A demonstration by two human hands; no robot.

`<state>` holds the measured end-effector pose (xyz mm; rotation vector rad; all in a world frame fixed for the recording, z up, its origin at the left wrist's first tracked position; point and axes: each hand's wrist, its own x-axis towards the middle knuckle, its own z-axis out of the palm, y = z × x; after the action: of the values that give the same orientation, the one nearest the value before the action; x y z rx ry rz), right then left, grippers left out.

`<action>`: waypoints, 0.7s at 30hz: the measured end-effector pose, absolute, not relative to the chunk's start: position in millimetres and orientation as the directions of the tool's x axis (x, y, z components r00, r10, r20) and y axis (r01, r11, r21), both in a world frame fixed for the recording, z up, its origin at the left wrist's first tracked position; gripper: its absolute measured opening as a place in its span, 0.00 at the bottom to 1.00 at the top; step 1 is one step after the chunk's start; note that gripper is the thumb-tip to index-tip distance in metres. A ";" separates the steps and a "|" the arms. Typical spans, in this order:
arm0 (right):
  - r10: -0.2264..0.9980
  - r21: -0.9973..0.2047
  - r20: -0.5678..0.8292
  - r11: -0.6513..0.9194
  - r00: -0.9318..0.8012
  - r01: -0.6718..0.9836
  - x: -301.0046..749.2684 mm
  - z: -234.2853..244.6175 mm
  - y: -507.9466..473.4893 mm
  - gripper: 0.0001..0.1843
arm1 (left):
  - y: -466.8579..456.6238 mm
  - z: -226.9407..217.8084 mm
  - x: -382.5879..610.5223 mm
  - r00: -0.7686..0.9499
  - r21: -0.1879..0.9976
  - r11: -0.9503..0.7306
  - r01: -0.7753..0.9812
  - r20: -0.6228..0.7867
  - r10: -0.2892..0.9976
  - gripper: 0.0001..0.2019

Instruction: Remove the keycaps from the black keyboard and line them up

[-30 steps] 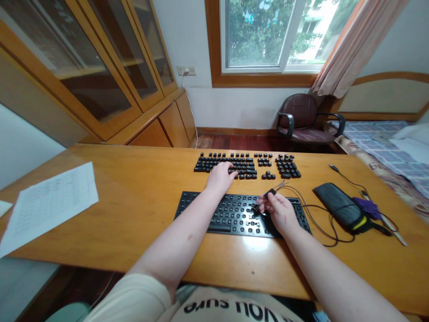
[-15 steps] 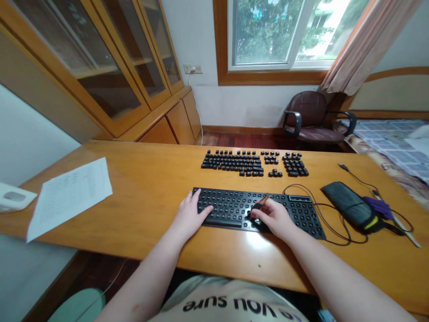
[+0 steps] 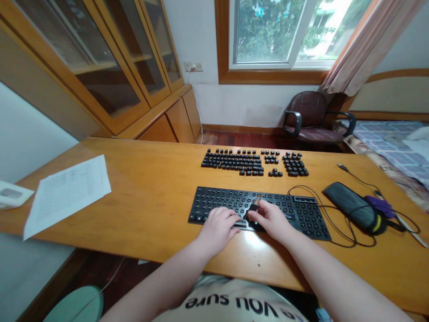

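A black keyboard (image 3: 212,195) lies before me with most of its keycaps off, the bare key switches showing. At its front edge, the right end of the long space bar (image 3: 241,223) sticks out from under the fingers of my left hand (image 3: 217,227). These fingers bend over the bar, with the thumb at the front edge. Just to the right, my right hand (image 3: 273,220) pinches a small tool (image 3: 253,207) with a brownish shaft and a dark end. Its lower end is at the keyboard, close to the space bar; the exact contact is hidden.
Loose black keycaps (image 3: 231,163) are laid out in keyboard order behind the keyboard. To the right lie a looping cable (image 3: 335,223), a dark pouch (image 3: 351,206) and a purple item (image 3: 380,205). Papers (image 3: 69,192) and a white object (image 3: 13,195) occupy the left side.
My left hand has moved right from the keyboard's left edge to the space bar. My right hand and its tool have shifted slightly left. The keyboard is slightly turned.
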<state>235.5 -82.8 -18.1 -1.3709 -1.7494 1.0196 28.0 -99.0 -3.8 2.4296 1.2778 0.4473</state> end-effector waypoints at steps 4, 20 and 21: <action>0.946 -0.789 0.147 0.289 -0.290 0.542 232.0 -11.8 -89.6 0.08 | -96.4 -6.4 29.4 0.557 0.455 -0.548 0.702 0.128 0.821 0.14; 0.682 -0.425 0.592 0.717 -0.430 0.552 228.1 -17.6 -102.5 0.10 | -95.8 -28.4 39.2 0.583 0.450 -0.635 0.627 0.270 0.767 0.13; 0.712 -0.447 0.574 0.686 -0.405 0.574 228.3 -17.4 -102.1 0.10 | -95.5 -28.8 39.0 0.586 0.448 -0.643 0.622 0.279 0.761 0.13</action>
<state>228.3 -102.1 -17.4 -0.9823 -2.1227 0.2279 39.0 -95.5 -28.8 2.5159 1.1301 0.6533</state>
